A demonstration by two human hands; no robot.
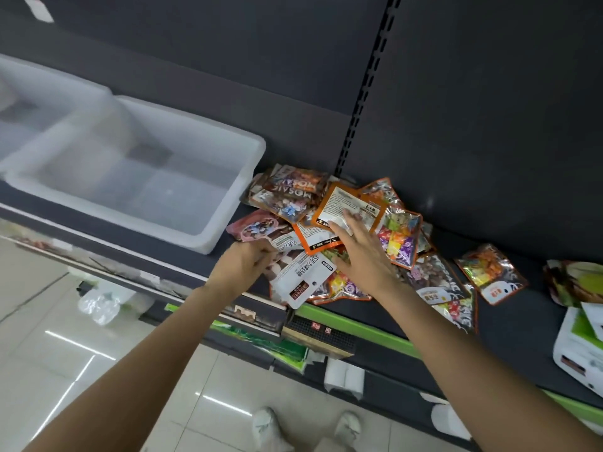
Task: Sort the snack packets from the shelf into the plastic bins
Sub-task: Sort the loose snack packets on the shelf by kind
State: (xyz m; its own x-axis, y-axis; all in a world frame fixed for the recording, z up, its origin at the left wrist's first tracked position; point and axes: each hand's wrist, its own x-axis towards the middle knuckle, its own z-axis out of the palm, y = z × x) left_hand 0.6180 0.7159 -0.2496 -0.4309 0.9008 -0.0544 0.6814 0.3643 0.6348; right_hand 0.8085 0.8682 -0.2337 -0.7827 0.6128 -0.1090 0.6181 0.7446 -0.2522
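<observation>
A heap of snack packets (342,230) lies on the dark shelf (509,308), right of a translucent plastic bin (228,177). My left hand (243,261) grips the edge of white and brown packets (295,272) at the heap's front left. My right hand (359,252) rests flat on the heap, fingers stretched onto an orange-edged packet (346,203). Brown "Mosaic" packets (290,190) lie at the back, clear candy packets (399,238) to the right.
A second translucent bin (39,102) stands left of the first. More packets (489,272) lie loose further right, with white and green boxes (577,347) at the shelf's right end. Below are a lower shelf, tiled floor and my shoes (270,429).
</observation>
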